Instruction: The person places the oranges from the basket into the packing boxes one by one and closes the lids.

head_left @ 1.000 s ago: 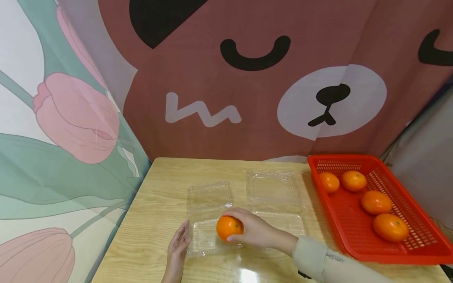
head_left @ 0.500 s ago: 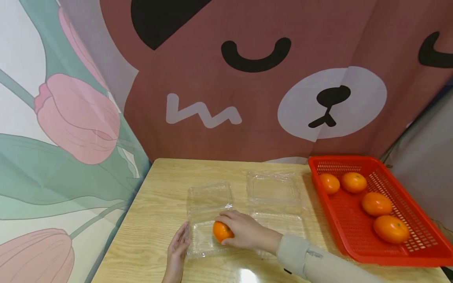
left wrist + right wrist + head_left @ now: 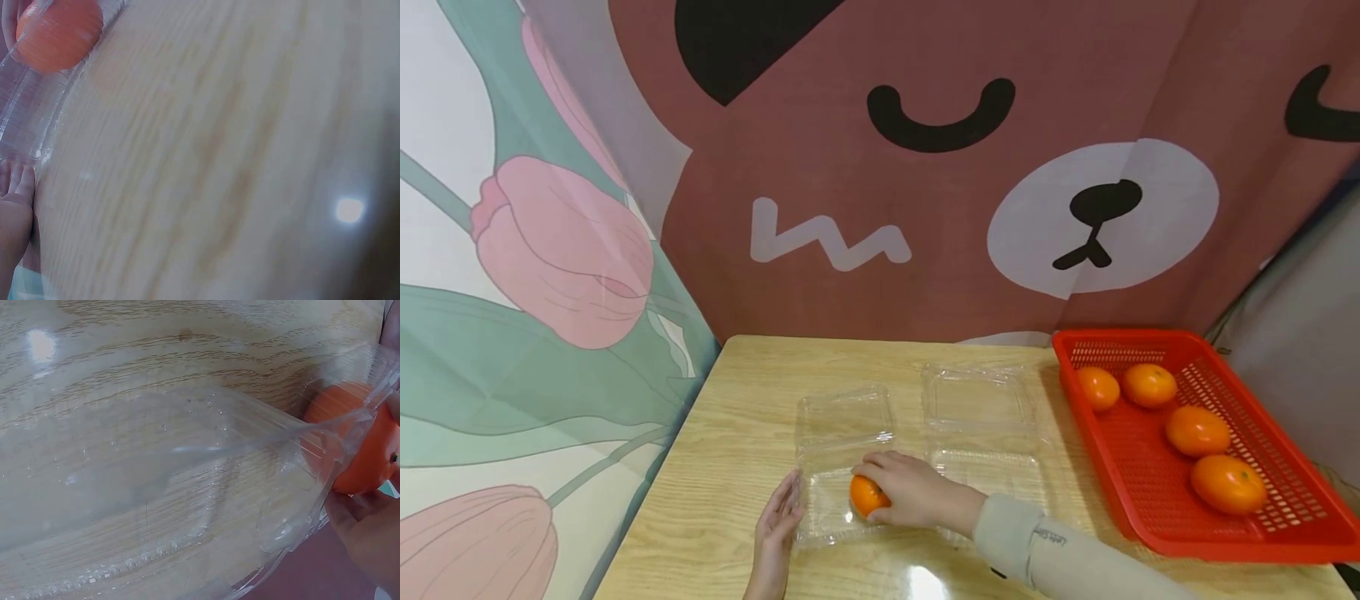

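My right hand (image 3: 917, 493) grips an orange (image 3: 867, 497), fingers over its top and thumb on the near side. The orange sits low in the near half of an unfolded clear plastic box (image 3: 827, 527). In the right wrist view, the orange (image 3: 369, 440) shows partly through a clear plastic wall. My left hand (image 3: 777, 523) rests against the box's left side with its fingers extended. From the left wrist view, those fingers (image 3: 24, 181) touch the end of the clear box (image 3: 25, 112).
A second unfolded clear box (image 3: 992, 467) lies just right of the first, partly behind my right forearm. To the right, a red plastic basket (image 3: 1138, 500) holds several oranges (image 3: 1228, 484). A printed curtain (image 3: 820, 300) hangs behind the wooden table (image 3: 700, 500).
My right hand has moved slightly left and down with the orange, lowering it into the left box. The left hand has stayed in place.
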`<state>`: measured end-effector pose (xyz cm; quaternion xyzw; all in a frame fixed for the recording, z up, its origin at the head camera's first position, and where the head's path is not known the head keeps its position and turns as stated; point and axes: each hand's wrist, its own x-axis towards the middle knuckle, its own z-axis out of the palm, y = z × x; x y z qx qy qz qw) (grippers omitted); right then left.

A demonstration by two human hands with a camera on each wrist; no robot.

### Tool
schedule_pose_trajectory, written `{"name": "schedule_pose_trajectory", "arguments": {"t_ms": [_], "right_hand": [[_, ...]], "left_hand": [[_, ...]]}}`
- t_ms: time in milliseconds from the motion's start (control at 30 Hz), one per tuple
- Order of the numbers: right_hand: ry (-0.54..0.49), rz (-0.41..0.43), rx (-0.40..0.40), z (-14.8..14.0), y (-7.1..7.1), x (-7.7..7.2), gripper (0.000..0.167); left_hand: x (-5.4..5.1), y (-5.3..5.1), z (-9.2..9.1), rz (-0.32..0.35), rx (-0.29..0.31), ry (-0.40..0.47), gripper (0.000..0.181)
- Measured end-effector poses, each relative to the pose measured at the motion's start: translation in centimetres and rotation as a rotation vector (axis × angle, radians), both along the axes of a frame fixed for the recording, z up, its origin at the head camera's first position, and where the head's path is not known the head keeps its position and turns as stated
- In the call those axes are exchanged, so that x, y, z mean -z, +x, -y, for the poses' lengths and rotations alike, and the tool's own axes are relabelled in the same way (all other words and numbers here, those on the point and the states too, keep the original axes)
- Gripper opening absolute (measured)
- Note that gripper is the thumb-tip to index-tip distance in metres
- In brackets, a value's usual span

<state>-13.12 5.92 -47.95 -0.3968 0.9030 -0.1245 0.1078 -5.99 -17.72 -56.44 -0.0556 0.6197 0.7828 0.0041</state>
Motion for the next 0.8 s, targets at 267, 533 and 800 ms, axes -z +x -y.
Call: {"name": "schedule_pose_trajectory", "arguments": {"t_ms": [267,533,800], "right_hand": [[-0.013,-0.010,-0.014,-0.3,0.0,0.3,0.064],[-0.080,-0.004,-0.012,-1.3,0.1,0.3,0.062],[-0.079,-0.001,0.000,-2.6,0.7,-1.3,0.063]], "left_hand": [[-0.1,0.0,-0.1,-0.015,-0.006,-0.001,0.058],[0.0,0.1,0.0,-0.006,0.006,0.009,0.058],[0.0,0.1,0.1,-0.017,0.010,0.014,0.058]]}}
